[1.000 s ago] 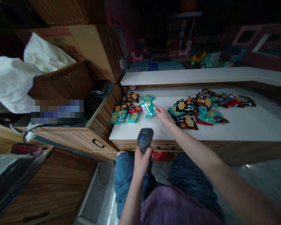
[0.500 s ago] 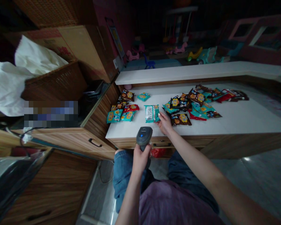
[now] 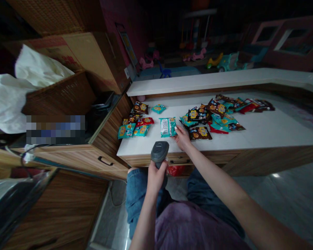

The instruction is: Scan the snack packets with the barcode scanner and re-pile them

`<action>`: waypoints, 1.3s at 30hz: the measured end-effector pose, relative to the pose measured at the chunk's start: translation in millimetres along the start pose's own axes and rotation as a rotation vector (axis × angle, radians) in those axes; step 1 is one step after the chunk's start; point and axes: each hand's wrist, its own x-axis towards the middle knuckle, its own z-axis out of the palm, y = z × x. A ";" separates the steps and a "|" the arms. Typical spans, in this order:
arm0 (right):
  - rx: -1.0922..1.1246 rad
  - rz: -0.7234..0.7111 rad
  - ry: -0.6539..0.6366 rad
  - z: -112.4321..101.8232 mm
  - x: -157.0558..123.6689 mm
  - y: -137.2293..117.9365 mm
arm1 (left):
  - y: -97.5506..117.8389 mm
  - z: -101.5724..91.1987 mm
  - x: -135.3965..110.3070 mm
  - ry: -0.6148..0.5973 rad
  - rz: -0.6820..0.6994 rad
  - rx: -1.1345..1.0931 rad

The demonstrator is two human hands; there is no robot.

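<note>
Barcode scanner in my left hand, fingers curled round it, right hand with fingertips pressed to teal snack packet (silver panel up), at 12 o'clock

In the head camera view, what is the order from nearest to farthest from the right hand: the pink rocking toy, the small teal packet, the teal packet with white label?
From the right hand:
1. Teal packet with white label: on the counter, just left of the hand, touching it.
2. Small teal packet: farther left, toward the counter's back.
3. Pink rocking toy: on the floor beyond the counter.
</note>
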 end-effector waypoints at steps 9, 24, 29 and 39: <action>-0.631 -0.481 0.062 -38.2 -37.7 -54.0 | -1.1 0.3 2.4 -0.007 -0.023 -0.025; -1.686 -0.596 0.054 -111.1 -63.5 -70.2 | -6.3 3.8 5.6 -0.033 0.001 0.026; -1.742 -0.492 0.124 -108.1 -37.3 -72.6 | -7.8 2.0 7.1 -0.027 0.017 0.035; -1.745 -0.493 0.185 -107.0 -2.8 -79.7 | -6.3 0.6 8.4 0.024 0.008 0.030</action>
